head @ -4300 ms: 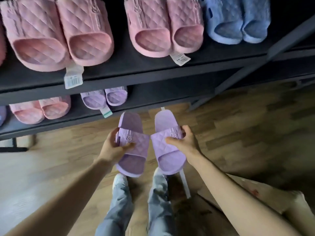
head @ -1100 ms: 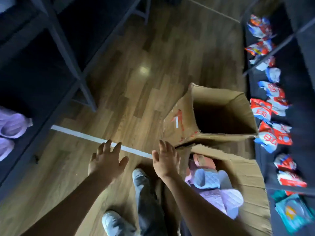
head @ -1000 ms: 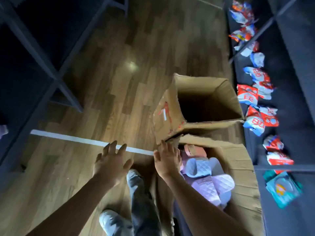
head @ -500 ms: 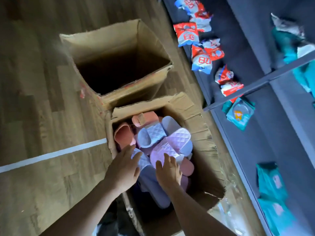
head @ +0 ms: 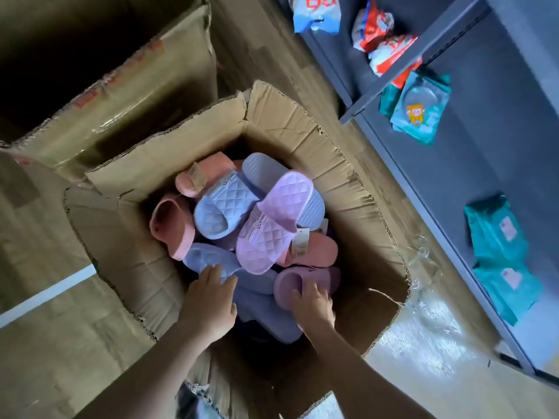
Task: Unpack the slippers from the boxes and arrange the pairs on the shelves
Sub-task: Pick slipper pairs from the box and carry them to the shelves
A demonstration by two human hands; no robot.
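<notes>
Head view only: open cardboard box (head: 302, 122) on the floor, holding a loose heap of slippers (head: 257, 225), none paired, in pink, blue and lilac, some with paper tags (head: 299, 244). A second box (head: 136, 95) stands behind it; its inside is too dark to read. Left hand (head: 208, 300) is in the box, fingers fairly straight and laid flat on a periwinkle slipper (head: 211, 258) low in the heap, gripping nothing. Right hand (head: 313, 303) has its fingers curled onto the strap of a mauve slipper (head: 305, 278) at the near side, which looks like a grasp. The dark shelf (head: 484, 164) on the right holds packets (head: 420, 101), no slippers. Risks: the hands are on two different colours, so a mismatched pair may come out. Both slippers sit under the quilted ones on top, so pulling could tumble the heap or snag a tag. The mates may be buried.
</notes>
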